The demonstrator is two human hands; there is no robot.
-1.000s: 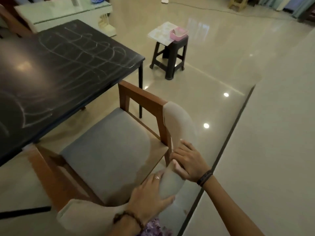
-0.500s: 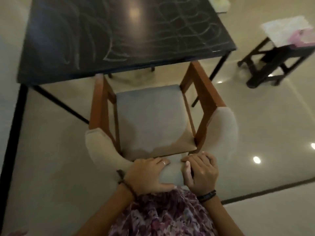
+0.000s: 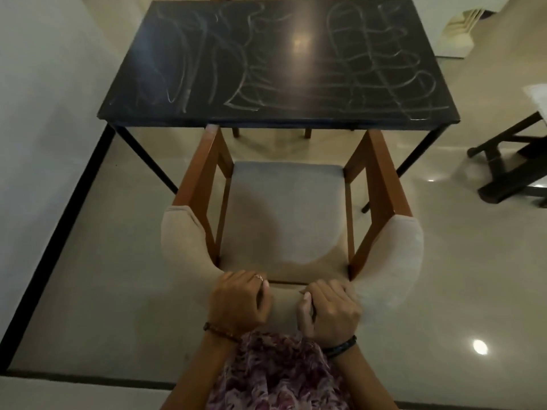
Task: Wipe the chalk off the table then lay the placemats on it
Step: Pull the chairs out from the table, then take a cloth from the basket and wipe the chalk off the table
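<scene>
Both hands sit at lower centre of the frame: left hand (image 3: 238,300), beaded bracelet at the wrist, curls its fingers over the padded backrest (image 3: 285,306) of the wooden armchair (image 3: 284,214); right hand (image 3: 328,310), dark wristband, grips the same backrest just beside it. Black table (image 3: 299,63), covered in chalk scribbles (image 3: 381,81), fills the upper centre, its near edge over the armrest tips.

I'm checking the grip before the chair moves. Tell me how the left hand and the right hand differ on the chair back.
The left hand lies over the padded chair back with its knuckles up, while the right hand curls round it with the thumb showing at the near side. The left hand wears a ring; none shows on the right hand. The left wrist has a beaded bracelet, the right wrist a dark band. Both grip the middle of the chair back, close together.
</scene>
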